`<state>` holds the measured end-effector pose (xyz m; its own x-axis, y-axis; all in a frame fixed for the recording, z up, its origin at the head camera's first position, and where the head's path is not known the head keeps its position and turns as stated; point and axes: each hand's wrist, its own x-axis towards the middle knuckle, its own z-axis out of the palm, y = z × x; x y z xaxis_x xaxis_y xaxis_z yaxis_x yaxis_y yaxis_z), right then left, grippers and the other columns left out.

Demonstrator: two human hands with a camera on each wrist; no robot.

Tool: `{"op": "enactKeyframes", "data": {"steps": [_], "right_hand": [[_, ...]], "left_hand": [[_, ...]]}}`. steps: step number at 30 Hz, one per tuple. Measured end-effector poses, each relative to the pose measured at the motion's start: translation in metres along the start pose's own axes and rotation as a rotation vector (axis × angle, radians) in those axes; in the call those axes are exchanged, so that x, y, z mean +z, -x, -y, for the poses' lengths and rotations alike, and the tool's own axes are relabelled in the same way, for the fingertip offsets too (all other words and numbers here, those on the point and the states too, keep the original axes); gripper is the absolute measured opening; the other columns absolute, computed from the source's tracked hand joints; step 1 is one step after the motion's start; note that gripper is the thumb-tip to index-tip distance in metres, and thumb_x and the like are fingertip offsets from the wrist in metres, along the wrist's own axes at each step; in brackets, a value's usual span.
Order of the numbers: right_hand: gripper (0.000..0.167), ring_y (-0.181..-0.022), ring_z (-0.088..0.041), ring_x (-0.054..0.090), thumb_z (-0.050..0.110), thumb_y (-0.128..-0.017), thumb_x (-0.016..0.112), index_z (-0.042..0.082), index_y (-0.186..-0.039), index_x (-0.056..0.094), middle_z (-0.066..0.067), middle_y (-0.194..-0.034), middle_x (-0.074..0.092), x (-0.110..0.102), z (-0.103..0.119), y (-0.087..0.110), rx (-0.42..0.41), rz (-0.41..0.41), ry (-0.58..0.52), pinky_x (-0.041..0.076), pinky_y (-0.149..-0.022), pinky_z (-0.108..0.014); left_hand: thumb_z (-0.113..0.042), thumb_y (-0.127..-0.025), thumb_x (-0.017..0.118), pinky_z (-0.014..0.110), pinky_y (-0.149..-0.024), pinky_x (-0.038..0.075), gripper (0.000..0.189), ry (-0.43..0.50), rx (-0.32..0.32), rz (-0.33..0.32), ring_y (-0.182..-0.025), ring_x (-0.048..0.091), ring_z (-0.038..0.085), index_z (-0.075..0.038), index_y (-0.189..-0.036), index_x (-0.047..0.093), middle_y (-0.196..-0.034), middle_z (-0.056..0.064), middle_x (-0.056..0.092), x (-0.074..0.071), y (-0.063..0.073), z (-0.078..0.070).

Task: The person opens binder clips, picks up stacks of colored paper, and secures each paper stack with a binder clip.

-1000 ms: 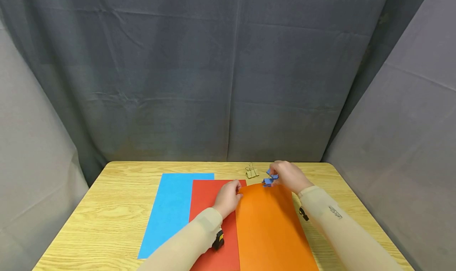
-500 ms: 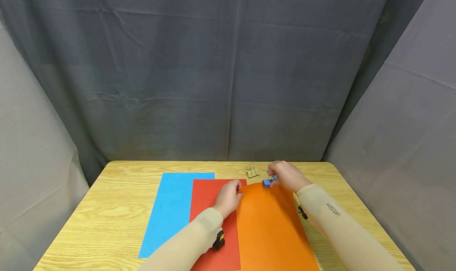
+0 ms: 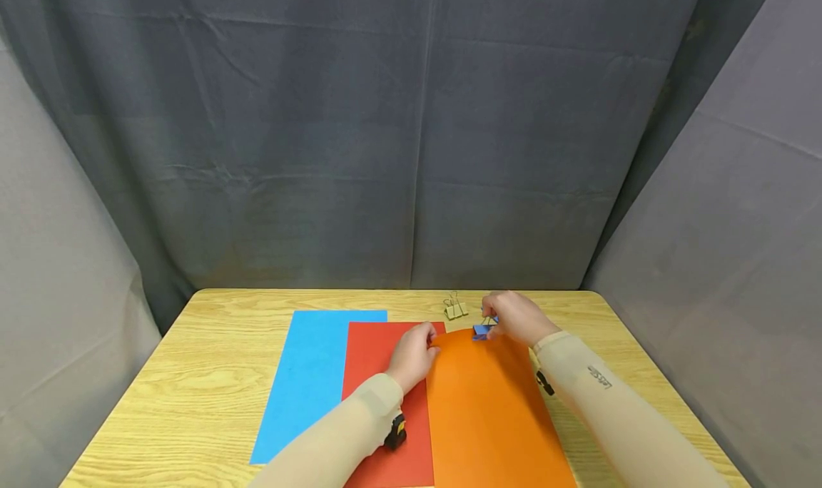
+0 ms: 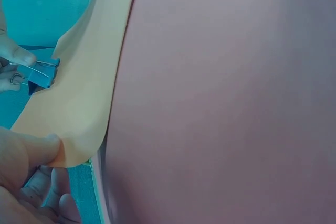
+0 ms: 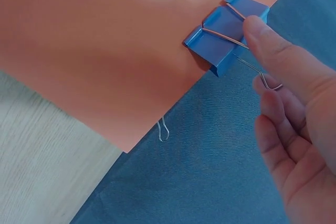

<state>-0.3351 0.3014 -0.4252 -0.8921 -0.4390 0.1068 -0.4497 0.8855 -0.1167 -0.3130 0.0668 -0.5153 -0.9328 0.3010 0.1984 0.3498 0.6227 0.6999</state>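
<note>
My left hand (image 3: 411, 359) pinches the top left corner of an orange sheet of paper (image 3: 494, 417), thumb on its upper face. That top edge bows up, as the left wrist view shows. Between thumb and fingers, my right hand (image 3: 519, 317) squeezes the wire handles of a blue binder clip (image 5: 226, 30). The clip's mouth straddles the sheet's top edge, right of the left hand. Behind the right hand, part of the clip is hidden in the head view. A wire loop (image 5: 164, 129) pokes out past the paper's edge in the right wrist view.
A gold binder clip (image 3: 456, 310) stands on the wooden table (image 3: 186, 395) behind the sheets. Left of the orange paper lie a red sheet (image 3: 369, 349) and a blue sheet (image 3: 311, 374), overlapping. Grey curtains (image 3: 321, 153) enclose the table at the back and sides.
My right hand has brought the blue binder clip slightly nearer and down onto the orange sheet's top edge. The left hand keeps its pinch on the corner.
</note>
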Motion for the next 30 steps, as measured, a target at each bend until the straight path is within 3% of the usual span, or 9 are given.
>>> {"op": "enactKeyframes", "data": {"steps": [30], "right_hand": [[0.041, -0.080, -0.015, 0.061, 0.019, -0.071, 0.095, 0.007, -0.101, 0.069, -0.008, -0.098, 0.072, 0.0055, -0.0034, 0.0026, 0.015, 0.028, 0.001, 0.057, -0.080, -0.038]], "left_hand": [[-0.005, -0.094, 0.073, 0.026, -0.072, 0.046, 0.016, 0.012, 0.017, -0.020, -0.080, 0.052, 0.015, -0.006, -0.099, 0.058, -0.088, 0.001, 0.056, 0.0039, 0.0022, -0.0057]]}}
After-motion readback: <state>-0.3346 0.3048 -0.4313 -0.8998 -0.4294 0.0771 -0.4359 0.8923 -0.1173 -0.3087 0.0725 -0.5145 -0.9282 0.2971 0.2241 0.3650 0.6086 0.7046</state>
